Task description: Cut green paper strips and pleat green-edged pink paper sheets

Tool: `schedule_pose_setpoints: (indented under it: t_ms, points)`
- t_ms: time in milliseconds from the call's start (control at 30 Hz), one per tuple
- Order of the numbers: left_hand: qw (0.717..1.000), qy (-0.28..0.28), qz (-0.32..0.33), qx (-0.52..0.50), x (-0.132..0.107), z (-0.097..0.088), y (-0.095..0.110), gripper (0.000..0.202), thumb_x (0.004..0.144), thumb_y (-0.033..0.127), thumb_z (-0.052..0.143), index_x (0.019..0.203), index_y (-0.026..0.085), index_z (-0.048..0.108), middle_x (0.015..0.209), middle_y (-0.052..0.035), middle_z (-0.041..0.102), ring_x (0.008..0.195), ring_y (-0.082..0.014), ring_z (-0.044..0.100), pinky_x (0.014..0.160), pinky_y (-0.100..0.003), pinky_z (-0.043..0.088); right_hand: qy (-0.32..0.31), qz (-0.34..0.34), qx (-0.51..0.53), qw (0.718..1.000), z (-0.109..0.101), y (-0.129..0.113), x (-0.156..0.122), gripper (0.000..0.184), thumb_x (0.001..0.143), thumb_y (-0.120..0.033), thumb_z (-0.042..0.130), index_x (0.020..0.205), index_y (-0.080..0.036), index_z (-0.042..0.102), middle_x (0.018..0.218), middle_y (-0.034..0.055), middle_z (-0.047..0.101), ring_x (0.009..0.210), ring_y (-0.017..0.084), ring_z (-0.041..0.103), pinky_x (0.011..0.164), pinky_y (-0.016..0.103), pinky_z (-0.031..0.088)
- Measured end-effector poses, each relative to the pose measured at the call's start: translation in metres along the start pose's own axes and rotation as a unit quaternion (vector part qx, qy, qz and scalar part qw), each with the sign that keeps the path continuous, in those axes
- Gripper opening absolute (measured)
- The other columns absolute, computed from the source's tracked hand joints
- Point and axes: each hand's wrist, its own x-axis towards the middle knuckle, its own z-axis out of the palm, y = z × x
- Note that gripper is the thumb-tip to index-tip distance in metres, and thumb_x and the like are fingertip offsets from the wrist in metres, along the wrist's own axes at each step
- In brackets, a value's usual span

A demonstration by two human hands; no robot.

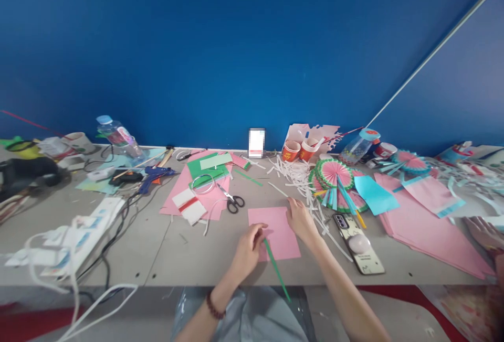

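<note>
Pinched in my left hand (250, 245) is the upper end of a narrow green paper strip (275, 268), which hangs down past the table's front edge. This hand is over the lower left part of a square pink sheet (281, 245) lying flat on the table. My right hand (301, 218) is at the sheet's upper right, its fingers curled closed. A thin white strip (277, 189) runs to its fingertips and seems to be held there. Black-handled scissors (235, 203) lie left of the sheet.
White strips (293, 171) litter the table behind my right hand. Pink-and-green paper fans (334, 177) and a phone (360, 245) lie to the right, near stacked pink sheets (425, 242). Green sheets (205, 177), a glue gun (151, 177) and a power strip (88, 237) are leftward. Another person's hand (482, 234) is far right.
</note>
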Motion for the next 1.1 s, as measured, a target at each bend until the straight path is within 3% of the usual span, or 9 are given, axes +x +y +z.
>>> schedule_pose_setpoints:
  t_ms: [167,267,333,467,600,700,800,933,1100]
  points:
    - [0.993,0.035,-0.025,-0.114,0.005,0.0,-0.006,0.027,0.086,0.036,0.053,0.102,0.017,0.062,0.077,-0.0015,0.059,0.068,-0.0135,0.054,0.068,-0.026,0.045,0.051,-0.025,0.145,0.988,0.002,-0.004,0.031,0.043,0.076,-0.013,0.041,0.116,-0.011,0.057,0.123,0.0165,0.059,0.115,0.025,0.055,0.099,0.041,0.042]
    - [0.979,0.084,-0.038,-0.182,0.008,-0.004,-0.002,0.032,0.079,0.041,0.061,0.098,0.015,0.062,0.071,0.0005,0.055,0.063,-0.0116,0.05,0.063,-0.024,0.042,0.05,-0.015,0.259,0.964,-0.001,-0.022,0.022,0.032,0.08,-0.022,0.044,0.107,-0.017,0.061,0.113,0.0123,0.065,0.101,0.023,0.062,0.086,0.037,0.05]
    - [0.969,0.117,-0.041,-0.215,0.01,-0.007,0.004,0.033,0.075,0.042,0.065,0.095,0.016,0.063,0.07,0.0009,0.055,0.064,-0.0115,0.051,0.063,-0.023,0.043,-0.03,0.001,0.33,0.943,-0.002,-0.037,0.006,0.024,0.083,-0.033,0.049,0.094,-0.019,0.064,0.094,0.0086,0.07,0.085,0.021,0.065,0.076,0.032,0.051]
    - [0.957,0.161,-0.066,-0.231,0.01,-0.013,0.015,0.032,0.073,0.042,0.067,0.092,0.017,0.062,0.077,-0.0008,0.059,0.069,-0.013,0.056,0.065,-0.024,0.045,-0.21,0.042,0.444,0.87,0.001,-0.056,-0.026,0.032,0.08,-0.049,0.057,0.076,-0.017,0.061,0.07,0.0043,0.066,0.061,0.014,0.06,0.058,0.025,0.048]
    - [0.964,0.177,-0.065,-0.187,0.007,-0.014,0.015,0.033,0.075,0.046,0.064,0.091,0.017,0.061,0.079,-0.0035,0.063,0.073,-0.016,0.06,0.068,-0.027,0.048,-0.256,0.106,0.485,0.829,0.001,-0.055,-0.035,0.037,0.072,-0.053,0.064,0.078,-0.017,0.058,0.059,-0.0019,0.059,0.042,0.007,0.047,0.042,0.02,0.038]
    - [0.978,0.183,-0.028,-0.092,0.003,-0.014,0.008,0.03,0.085,0.043,0.052,0.098,0.017,0.06,0.089,-0.0067,0.065,0.082,-0.0184,0.063,0.076,-0.031,0.05,-0.243,0.116,0.484,0.832,-0.002,-0.049,-0.029,0.036,0.073,-0.053,0.061,0.078,-0.019,0.055,0.053,-0.0061,0.051,0.037,0.006,0.039,0.036,0.018,0.028]
    - [0.982,0.145,0.065,0.105,-0.001,-0.013,-0.001,0.027,0.09,0.031,0.045,0.11,0.019,0.058,0.109,-0.0104,0.062,0.102,-0.0213,0.059,0.089,-0.037,0.047,-0.21,0.096,0.463,0.856,-0.002,-0.042,-0.013,0.029,0.076,-0.048,0.057,0.078,-0.019,0.054,0.049,-0.0084,0.042,0.04,0.007,0.037,0.038,0.018,0.027]
    - [0.932,0.058,0.151,0.325,-0.006,-0.005,-0.007,0.033,0.087,0.022,0.049,0.119,0.018,0.053,0.125,-0.0127,0.056,0.116,-0.0265,0.051,0.097,-0.046,0.044,-0.184,0.019,0.37,0.911,0.003,-0.036,0.015,0.019,0.078,-0.033,0.053,0.077,-0.016,0.06,0.065,-0.0017,0.058,0.057,0.009,0.049,0.054,0.02,0.037]
    - [0.904,0.047,0.156,0.395,-0.011,0.001,-0.004,0.03,0.083,0.013,0.049,0.112,0.019,0.055,0.12,-0.0107,0.058,0.111,-0.0258,0.053,0.092,-0.044,0.046,-0.228,-0.037,0.274,0.934,0.006,-0.042,0.043,0.017,0.077,-0.029,0.054,0.076,-0.017,0.065,0.074,0.0004,0.065,0.07,0.012,0.055,0.066,0.022,0.041]
